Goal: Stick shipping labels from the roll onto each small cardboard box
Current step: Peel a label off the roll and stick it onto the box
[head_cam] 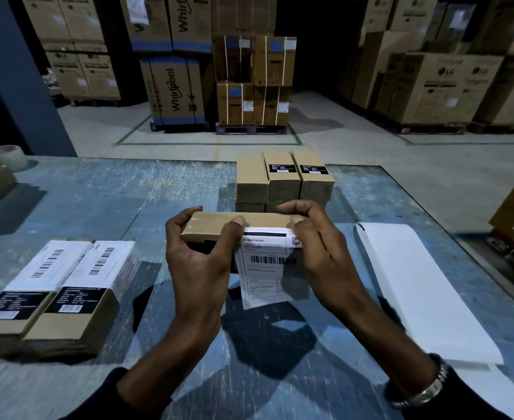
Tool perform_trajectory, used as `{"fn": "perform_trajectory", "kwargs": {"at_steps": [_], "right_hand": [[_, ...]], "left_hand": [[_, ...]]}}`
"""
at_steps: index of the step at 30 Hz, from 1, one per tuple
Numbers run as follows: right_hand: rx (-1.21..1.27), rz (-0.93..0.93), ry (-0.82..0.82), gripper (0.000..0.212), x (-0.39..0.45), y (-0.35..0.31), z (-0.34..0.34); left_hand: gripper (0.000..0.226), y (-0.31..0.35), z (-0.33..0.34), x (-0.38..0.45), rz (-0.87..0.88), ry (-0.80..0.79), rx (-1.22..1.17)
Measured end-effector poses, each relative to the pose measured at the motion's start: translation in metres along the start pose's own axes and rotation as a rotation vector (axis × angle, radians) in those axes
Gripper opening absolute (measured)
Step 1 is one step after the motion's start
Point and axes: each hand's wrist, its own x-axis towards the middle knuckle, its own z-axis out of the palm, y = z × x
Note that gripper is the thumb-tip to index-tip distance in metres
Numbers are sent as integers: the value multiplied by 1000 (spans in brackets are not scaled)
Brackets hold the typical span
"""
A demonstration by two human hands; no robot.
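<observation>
Both hands hold one small cardboard box (237, 227) up above the worktop (104, 204), centre of view. Left hand (198, 262) grip: fingers curled round the box's left end, thumb on its near top edge. Right hand (319, 253) grip: fingers hooked over the box's far right edge, thumb pressing the top strip of a shipping label (267, 262) onto the box. Both grips clenched on the box; right also pins the label. Label w/ barcode is stuck only along its top edge; the rest hangs down loose below the box, bottom corner curling.

Left of the hands, 2 labelled boxes (58, 295) lie side by side on the worktop, touching, each w/ a white barcode label over the far end and a black printed sticker nearer the cam. Behind the held box, a stack of unlabelled boxes (283, 177): 3 across on the top row, 2 of them showing black stickers, more rows below partly hidden by the hands. Right of the hands, a long white label backing strip (419, 286) lies flat on the worktop, running toward the near right edge. Can't tell if any labels remain on it.

Metal wristband (431, 386) on right wrist; dark sleeves on both arms. Bkgd: warehouse floor w/ big appliance cartons (173, 92) stacked on pallets.
</observation>
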Motion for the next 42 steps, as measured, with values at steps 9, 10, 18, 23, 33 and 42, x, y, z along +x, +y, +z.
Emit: {"fn": "perform_trajectory", "kwargs": {"at_steps": [9, 10, 18, 23, 33, 42], "right_hand": [[64, 102, 12, 40, 1, -2, 1], [39, 81, 21, 33, 1, 0, 1], [28, 147, 2, 25, 8, 6, -6], [153, 374, 66, 41, 17, 4, -23], [204, 266, -360, 58, 27, 4, -54], [-9, 6, -602, 104, 22, 5, -80]], "left_hand": [[83, -7, 1, -4, 4, -69, 54], [88, -8, 0, -3, 3, -70, 57], [79, -6, -1, 4, -61, -97, 57], [60, 5, -6, 20, -140, -290, 138], [46, 11, -13, 30, -356, -315, 72], [50, 14, -19, 41, -446, -342, 68]]}}
